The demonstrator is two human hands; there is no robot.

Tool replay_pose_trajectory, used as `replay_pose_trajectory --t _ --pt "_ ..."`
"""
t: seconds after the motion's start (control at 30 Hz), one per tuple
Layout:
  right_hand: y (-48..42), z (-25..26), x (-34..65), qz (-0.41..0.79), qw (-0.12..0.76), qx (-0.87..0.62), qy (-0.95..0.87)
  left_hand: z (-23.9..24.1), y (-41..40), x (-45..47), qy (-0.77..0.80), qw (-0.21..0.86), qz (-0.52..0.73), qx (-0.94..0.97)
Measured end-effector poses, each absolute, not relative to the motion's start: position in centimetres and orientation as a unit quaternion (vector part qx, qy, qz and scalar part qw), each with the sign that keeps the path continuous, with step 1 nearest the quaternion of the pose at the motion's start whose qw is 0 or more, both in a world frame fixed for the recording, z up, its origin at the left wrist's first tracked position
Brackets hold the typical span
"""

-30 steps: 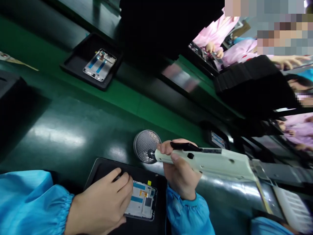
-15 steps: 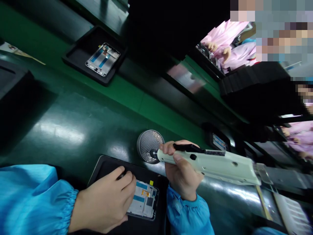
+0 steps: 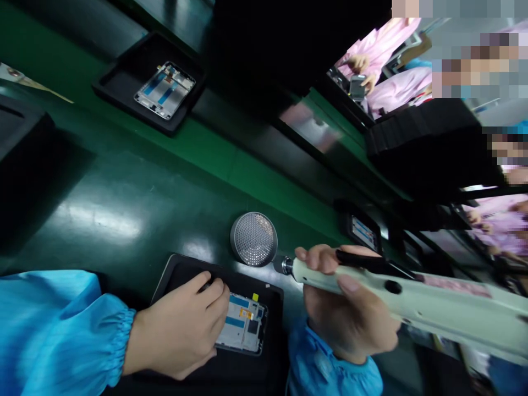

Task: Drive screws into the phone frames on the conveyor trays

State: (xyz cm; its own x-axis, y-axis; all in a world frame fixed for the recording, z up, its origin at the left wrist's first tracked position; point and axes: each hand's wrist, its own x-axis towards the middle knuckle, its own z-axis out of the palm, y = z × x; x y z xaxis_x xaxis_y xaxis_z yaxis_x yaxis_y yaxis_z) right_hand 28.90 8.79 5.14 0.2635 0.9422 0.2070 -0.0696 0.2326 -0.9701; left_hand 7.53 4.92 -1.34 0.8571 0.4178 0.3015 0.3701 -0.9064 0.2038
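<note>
An opened phone frame, with blue strips and a yellow tab, lies in a black tray in front of me. Over its left part curls my left hand, gripping it by the edges; the hand hides that end. My right hand is wrapped around a pale green electric screwdriver with a black lever, its tip pointing left. Beside that tip, apart from the hand, stands a round perforated metal dish with tiny pieces, seemingly screws, at its upper right.
A second phone frame sits in another black tray on the green strip behind. Farther right is one more tray with a phone. A black block stands left. Co-workers in pink sleeves work across the line.
My right hand has drawn the screwdriver to the right, so its tip has left the dish. My left hand keeps its place on the phone frame.
</note>
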Motion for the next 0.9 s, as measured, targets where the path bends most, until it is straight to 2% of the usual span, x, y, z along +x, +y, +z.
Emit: replay_pose_trajectory --t 0.3,0.9 --pt "4.1 5.1 26.7 0.449 0.562 -0.464 -0.518 -1.7 4.8 7.6 0.219 0.043 0.194 0.955" --pt "4.2 4.1 26.3 0.462 0.562 -0.46 -0.509 -1.7 4.8 7.7 0.204 0.043 0.182 0.961"
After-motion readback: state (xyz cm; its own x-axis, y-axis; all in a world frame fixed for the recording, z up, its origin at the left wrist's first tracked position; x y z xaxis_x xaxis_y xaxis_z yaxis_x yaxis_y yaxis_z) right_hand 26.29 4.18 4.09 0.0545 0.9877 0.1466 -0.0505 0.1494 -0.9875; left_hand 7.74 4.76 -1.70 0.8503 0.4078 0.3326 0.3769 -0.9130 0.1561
